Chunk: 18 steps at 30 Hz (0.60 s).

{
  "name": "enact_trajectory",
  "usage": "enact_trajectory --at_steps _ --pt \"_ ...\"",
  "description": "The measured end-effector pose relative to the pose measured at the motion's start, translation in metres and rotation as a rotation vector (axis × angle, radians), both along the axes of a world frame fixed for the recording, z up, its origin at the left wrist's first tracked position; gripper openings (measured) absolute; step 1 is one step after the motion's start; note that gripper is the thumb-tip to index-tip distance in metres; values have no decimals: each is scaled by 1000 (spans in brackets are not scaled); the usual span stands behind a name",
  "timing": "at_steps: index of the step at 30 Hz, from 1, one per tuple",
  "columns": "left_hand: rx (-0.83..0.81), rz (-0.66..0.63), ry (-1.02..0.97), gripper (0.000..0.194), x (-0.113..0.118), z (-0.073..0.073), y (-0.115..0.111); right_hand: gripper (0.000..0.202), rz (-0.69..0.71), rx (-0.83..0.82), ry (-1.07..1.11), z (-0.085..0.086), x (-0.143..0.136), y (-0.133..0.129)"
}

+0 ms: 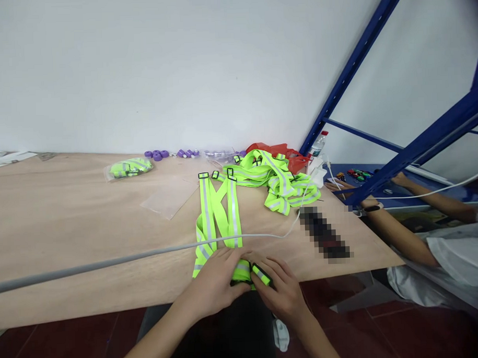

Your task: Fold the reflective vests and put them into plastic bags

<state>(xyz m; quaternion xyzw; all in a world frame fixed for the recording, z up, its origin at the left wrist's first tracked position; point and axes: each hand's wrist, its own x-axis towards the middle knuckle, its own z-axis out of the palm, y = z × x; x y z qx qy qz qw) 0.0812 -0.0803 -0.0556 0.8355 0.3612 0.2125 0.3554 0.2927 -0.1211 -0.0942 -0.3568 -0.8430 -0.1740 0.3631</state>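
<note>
A neon-yellow reflective vest (233,210) made of straps with grey stripes lies at the table's front edge, its black buckles pointing toward the wall. My left hand (216,284) is closed over the vest's near end, with the thumb below and the fingers on top. On the right of that end, my right hand (280,290) grips a short folded strap piece with black edging. The fingers partly hide the bundled straps between the two hands. Beyond them lies a tangled pile of similar vests (280,177).
A grey-white cable (147,253) runs across the table and over the vest. A packed vest (131,167), a clear bag (171,197), purple rolls (156,154) and a red bag (277,149) lie farther back. At right are a blue rack (352,65) and another person's arm (401,236).
</note>
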Motion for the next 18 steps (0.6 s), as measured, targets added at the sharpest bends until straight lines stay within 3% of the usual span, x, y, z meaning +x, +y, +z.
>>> enact_trajectory --at_steps 12,18 --pt "102 -39 91 63 -6 -15 2 19 61 -15 -86 2 0 0" --pt "165 -96 68 58 -12 -11 4 20 90 -45 -107 9 2 -1"
